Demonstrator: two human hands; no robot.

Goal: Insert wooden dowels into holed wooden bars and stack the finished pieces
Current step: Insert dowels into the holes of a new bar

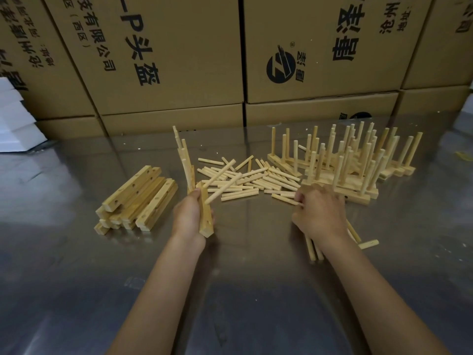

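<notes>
At frame centre, the left hand (pixel 188 216) grips a holed bar (pixel 206 213) with dowels already seated; the right hand (pixel 320 213) pinches a dowel from the loose pile (pixel 245 180) on the tabletop (pixel 230 290). Finished pieces (pixel 353 160) crowd the right hand closely: a careless reach could topple them, and the angled seated dowels might slip out.

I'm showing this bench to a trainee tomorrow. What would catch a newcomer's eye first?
Probably the cluster of finished bars with dowels standing upright, far right on the metal table. Next, the left hand gripping a half-filled bar at centre, with loose dowels scattered just beyond it.
</notes>
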